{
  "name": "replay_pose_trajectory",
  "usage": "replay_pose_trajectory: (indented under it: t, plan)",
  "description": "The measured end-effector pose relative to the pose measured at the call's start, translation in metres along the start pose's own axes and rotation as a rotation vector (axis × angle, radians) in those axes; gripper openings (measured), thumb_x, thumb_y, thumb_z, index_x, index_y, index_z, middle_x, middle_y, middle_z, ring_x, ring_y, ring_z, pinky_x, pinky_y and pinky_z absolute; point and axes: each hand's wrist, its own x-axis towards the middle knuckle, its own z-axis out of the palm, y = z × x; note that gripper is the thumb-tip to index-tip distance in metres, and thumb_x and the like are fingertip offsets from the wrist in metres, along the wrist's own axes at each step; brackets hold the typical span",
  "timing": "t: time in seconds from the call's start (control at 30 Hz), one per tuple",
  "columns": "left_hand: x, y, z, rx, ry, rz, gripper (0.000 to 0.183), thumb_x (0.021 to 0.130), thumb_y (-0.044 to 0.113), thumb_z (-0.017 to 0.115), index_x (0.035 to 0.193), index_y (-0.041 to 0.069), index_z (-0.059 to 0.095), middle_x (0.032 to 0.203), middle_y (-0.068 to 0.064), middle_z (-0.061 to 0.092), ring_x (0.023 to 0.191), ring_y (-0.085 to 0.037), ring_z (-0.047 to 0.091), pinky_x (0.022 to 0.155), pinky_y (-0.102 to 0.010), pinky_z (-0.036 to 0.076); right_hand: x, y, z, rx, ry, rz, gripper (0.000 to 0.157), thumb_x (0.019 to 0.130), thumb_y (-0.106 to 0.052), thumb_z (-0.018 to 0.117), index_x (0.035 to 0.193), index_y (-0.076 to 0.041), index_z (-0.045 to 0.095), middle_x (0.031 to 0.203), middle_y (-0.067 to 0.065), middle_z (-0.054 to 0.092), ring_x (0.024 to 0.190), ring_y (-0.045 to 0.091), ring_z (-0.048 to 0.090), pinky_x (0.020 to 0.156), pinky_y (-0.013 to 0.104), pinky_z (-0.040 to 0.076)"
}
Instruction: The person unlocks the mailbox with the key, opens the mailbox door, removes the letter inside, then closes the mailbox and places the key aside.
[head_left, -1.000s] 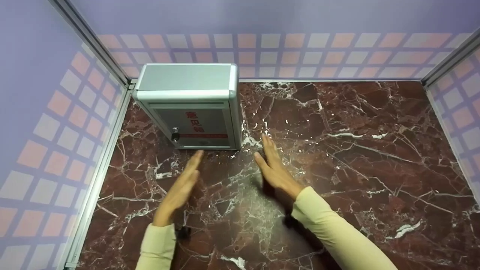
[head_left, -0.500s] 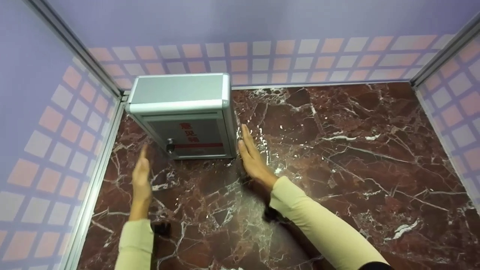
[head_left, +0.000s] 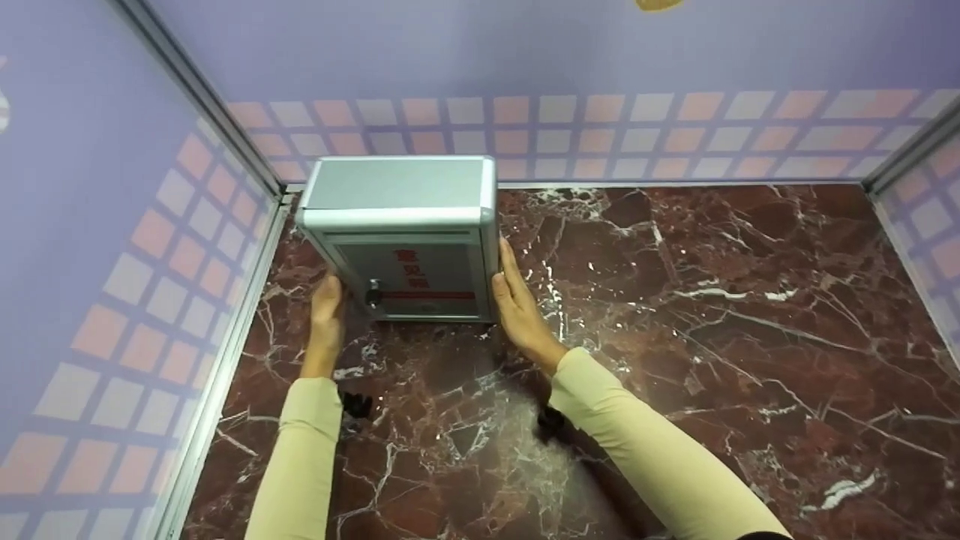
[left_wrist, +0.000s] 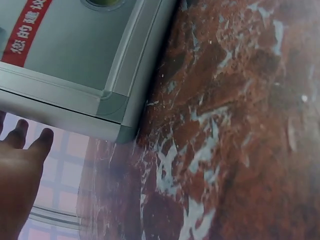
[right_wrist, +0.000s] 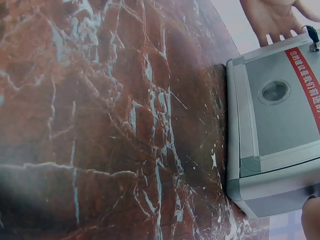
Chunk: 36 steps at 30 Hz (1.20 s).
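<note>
A: Where is the box (head_left: pixel 405 251) now?

B: Upright on the marbled desk (head_left: pixel 697 390), near the corner where the back wall (head_left: pixel 585 52) meets the left wall (head_left: pixel 82 217). That spot matches the one from a second ago.

A: So the change is all in the hands?

B: Mostly. A second ago both are in front of the box, apart from it; now they flank it. The right hand (head_left: pixel 520 304) is up against the right side, its fingers straight along the panel and its thumb by the front edge.

A: And the left hand (head_left: pixel 325 307)?

B: Half a second ago it is well off to the left. Now it is in at the left side. In the right wrist view its fingers are straight and spread, tips right at the box's edge. Whether they press on it, I can't tell.

A: Is either one clenched?

B: No, both are unclenched, palms toward the box, and neither curls round it.

A: What shows on the front?

B: Red lettering (head_left: pixel 412 268), a lock (head_left: pixel 373 295) near the left edge, and, from the right wrist, a round window (right_wrist: pixel 274 92) beside a red band (right_wrist: pixel 306 80) with white characters.
</note>
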Motion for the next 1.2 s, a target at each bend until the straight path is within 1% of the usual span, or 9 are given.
replay_pose_trajectory:
  t: [0.07, 0.17, 0.3, 0.37, 0.6, 0.77, 0.93, 1.07, 1.2]
  plan:
    - [0.001, -0.005, 0.002, -0.007, -0.030, -0.013, 0.025, 0.102, 0.028, 0.055, 0.106, 0.007, 0.068, 0.098, -0.004, 0.065, 0.094, -0.014, 0.060, 0.090, -0.027, 0.047, 0.000, 0.001, -0.001, 0.004, 0.016, 0.002, 0.058, 0.107, -0.045, 0.029, 0.159, -0.033, 0.005, 0.162, -0.011, 0.003, 0.146, 0.011, 0.005, 0.117, 0.045, 0.005]
    - [-0.001, -0.009, 0.003, 0.037, -0.004, -0.053, 0.029, 0.102, 0.032, 0.055, 0.101, 0.004, 0.063, 0.092, -0.005, 0.060, 0.086, -0.014, 0.058, 0.082, -0.027, 0.049, 0.000, 0.002, 0.000, 0.008, 0.026, 0.003, 0.059, 0.106, -0.048, 0.028, 0.158, -0.036, 0.005, 0.163, -0.007, 0.005, 0.146, 0.013, 0.007, 0.117, 0.046, 0.007]
    - [-0.004, -0.010, 0.004, 0.119, 0.001, -0.085, 0.046, 0.102, 0.036, 0.053, 0.125, -0.004, 0.058, 0.113, -0.008, 0.060, 0.108, -0.017, 0.056, 0.099, -0.029, 0.043, 0.000, 0.002, 0.002, 0.013, 0.039, -0.005, 0.059, 0.106, -0.048, 0.029, 0.159, -0.035, 0.006, 0.163, -0.005, 0.007, 0.146, 0.015, 0.010, 0.117, 0.046, 0.009]
    - [-0.006, -0.010, 0.004, 0.116, -0.014, -0.095, 0.050, 0.103, 0.035, 0.051, 0.134, -0.005, 0.053, 0.120, -0.009, 0.058, 0.116, -0.018, 0.053, 0.104, -0.031, 0.039, -0.001, 0.002, 0.002, 0.020, 0.049, -0.012, 0.058, 0.107, -0.045, 0.029, 0.159, -0.032, 0.006, 0.162, -0.006, 0.007, 0.146, 0.016, 0.010, 0.117, 0.044, 0.010]
    - [-0.010, -0.010, 0.006, 0.056, -0.062, -0.088, 0.038, 0.105, 0.033, 0.045, 0.127, 0.006, 0.060, 0.114, -0.011, 0.059, 0.109, -0.021, 0.055, 0.099, -0.034, 0.043, -0.003, 0.001, 0.001, 0.039, 0.057, -0.025, 0.054, 0.110, -0.031, 0.028, 0.159, -0.026, 0.006, 0.162, -0.004, 0.007, 0.146, 0.020, 0.011, 0.117, 0.046, 0.010]
    - [-0.010, -0.010, 0.012, 0.063, -0.082, -0.120, 0.056, 0.105, 0.036, 0.046, 0.142, -0.005, 0.044, 0.133, -0.013, 0.052, 0.128, -0.024, 0.045, 0.112, -0.039, 0.031, -0.006, 0.001, -0.005, 0.039, 0.064, -0.010, 0.054, 0.110, -0.031, 0.027, 0.159, -0.028, 0.005, 0.162, -0.001, 0.008, 0.146, 0.026, 0.013, 0.115, 0.054, 0.011]
    - [-0.013, -0.012, 0.022, 0.165, -0.075, -0.169, 0.069, 0.104, 0.038, 0.045, 0.148, -0.012, 0.027, 0.150, -0.025, 0.034, 0.141, -0.030, 0.029, 0.116, -0.036, 0.021, -0.012, 0.003, -0.016, 0.043, 0.084, 0.014, 0.057, 0.108, -0.040, 0.028, 0.159, -0.028, 0.006, 0.162, -0.003, 0.007, 0.146, 0.020, 0.011, 0.117, 0.047, 0.010]
    - [-0.015, -0.014, 0.031, 0.221, -0.081, -0.174, 0.063, 0.106, 0.033, 0.041, 0.148, -0.012, 0.027, 0.153, -0.029, 0.027, 0.144, -0.033, 0.022, 0.116, -0.033, 0.018, -0.017, 0.005, -0.026, 0.054, 0.102, -0.005, 0.059, 0.108, -0.040, 0.028, 0.159, -0.019, 0.009, 0.163, 0.003, 0.009, 0.146, 0.020, 0.011, 0.117, 0.041, 0.011]
    - [-0.020, -0.017, 0.043, 0.227, -0.086, -0.164, 0.056, 0.106, 0.026, 0.040, 0.145, -0.014, 0.034, 0.147, -0.030, 0.036, 0.140, -0.033, 0.031, 0.115, -0.034, 0.022, -0.022, 0.008, -0.038, 0.044, 0.121, -0.011, 0.054, 0.109, -0.030, 0.027, 0.159, -0.013, 0.012, 0.162, 0.005, 0.011, 0.146, 0.022, 0.014, 0.117, 0.039, 0.012]
